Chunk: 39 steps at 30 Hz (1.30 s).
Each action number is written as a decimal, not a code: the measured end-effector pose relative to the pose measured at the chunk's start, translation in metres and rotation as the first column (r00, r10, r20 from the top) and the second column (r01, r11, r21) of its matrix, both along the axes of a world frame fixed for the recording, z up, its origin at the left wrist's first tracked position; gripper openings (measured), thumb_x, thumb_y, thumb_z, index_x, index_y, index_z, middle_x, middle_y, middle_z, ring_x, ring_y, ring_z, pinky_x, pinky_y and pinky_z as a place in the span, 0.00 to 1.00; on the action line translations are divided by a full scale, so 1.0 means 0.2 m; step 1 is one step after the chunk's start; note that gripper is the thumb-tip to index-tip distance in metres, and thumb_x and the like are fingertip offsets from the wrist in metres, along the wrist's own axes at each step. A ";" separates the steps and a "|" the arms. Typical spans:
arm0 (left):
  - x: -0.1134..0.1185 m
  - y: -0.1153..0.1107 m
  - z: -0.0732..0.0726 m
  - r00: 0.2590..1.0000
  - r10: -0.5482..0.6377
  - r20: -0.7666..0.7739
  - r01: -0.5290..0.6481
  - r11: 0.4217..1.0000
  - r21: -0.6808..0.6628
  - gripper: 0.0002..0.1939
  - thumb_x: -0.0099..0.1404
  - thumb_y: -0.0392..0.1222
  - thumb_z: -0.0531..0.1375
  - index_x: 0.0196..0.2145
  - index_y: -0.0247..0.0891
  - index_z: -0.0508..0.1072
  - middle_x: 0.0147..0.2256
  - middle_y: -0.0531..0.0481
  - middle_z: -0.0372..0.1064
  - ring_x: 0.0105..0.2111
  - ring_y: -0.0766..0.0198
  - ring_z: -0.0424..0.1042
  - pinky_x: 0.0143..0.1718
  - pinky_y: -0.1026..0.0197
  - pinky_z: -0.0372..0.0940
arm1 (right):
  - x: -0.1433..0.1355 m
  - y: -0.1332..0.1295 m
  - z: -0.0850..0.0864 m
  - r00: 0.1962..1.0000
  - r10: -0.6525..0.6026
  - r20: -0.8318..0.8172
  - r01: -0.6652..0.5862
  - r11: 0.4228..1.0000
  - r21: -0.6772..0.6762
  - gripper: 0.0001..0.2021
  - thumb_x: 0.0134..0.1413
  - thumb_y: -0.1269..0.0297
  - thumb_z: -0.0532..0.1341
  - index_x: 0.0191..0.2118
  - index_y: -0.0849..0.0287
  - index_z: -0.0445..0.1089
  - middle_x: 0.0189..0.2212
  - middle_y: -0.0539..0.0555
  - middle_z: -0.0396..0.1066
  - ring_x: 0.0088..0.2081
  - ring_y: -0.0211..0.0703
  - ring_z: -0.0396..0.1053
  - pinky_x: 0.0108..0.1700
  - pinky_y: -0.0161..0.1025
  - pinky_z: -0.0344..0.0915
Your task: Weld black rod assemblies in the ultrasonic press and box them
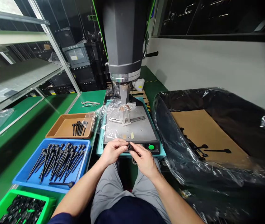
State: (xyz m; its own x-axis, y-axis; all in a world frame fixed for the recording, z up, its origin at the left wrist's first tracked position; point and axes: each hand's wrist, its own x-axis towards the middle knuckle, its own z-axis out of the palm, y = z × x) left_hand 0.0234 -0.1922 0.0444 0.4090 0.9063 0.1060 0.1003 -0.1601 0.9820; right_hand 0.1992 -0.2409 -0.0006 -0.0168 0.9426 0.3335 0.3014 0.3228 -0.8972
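Observation:
My left hand (113,151) and my right hand (145,160) meet just in front of the press base. Between their fingertips they pinch a small black part (129,146), of which only a rounded end shows; my fingers hide the rest. Behind it, the grey metal plate (116,133) of the machine carries a fixture (126,117) under the narrow tool (124,93) of the machine head (125,34). A green button (151,147) sits just right of my fingers, on the front of the base.
On the left stand a blue tray (50,187) of black knob-headed rods, a brown tray (53,133) with several more, and a green bin (13,193) of small black pieces. At right, a plastic-lined box (216,174) holds cardboard (200,124) and several rods. Hex keys (90,103) lie behind.

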 end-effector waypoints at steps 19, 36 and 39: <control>0.06 -0.02 -0.10 0.960 0.163 0.228 -0.125 0.977 -0.173 0.10 0.52 0.45 0.70 0.31 0.38 0.82 0.37 0.46 0.73 0.36 0.60 0.72 0.37 0.59 0.68 | 0.01 0.01 0.02 0.931 0.126 -0.342 -0.238 0.921 -0.309 0.24 0.57 0.57 0.59 0.59 0.58 0.68 0.27 0.51 0.64 0.24 0.37 0.62 0.24 0.34 0.60; 0.04 0.00 -0.12 0.987 0.037 0.154 -0.006 0.980 -0.197 0.09 0.54 0.45 0.70 0.30 0.36 0.80 0.35 0.46 0.74 0.36 0.60 0.73 0.40 0.58 0.67 | -0.01 0.00 -0.03 0.984 0.004 -0.180 -0.051 0.966 -0.254 0.23 0.56 0.59 0.58 0.56 0.61 0.70 0.31 0.54 0.67 0.24 0.37 0.64 0.24 0.35 0.63; 0.04 0.00 -0.13 0.991 0.034 0.130 -0.012 0.985 -0.171 0.10 0.55 0.46 0.69 0.30 0.36 0.80 0.36 0.45 0.74 0.37 0.59 0.73 0.40 0.57 0.68 | -0.02 0.00 -0.07 0.992 -0.005 -0.128 -0.020 0.981 -0.193 0.21 0.57 0.60 0.58 0.55 0.60 0.71 0.34 0.55 0.68 0.24 0.38 0.66 0.25 0.36 0.65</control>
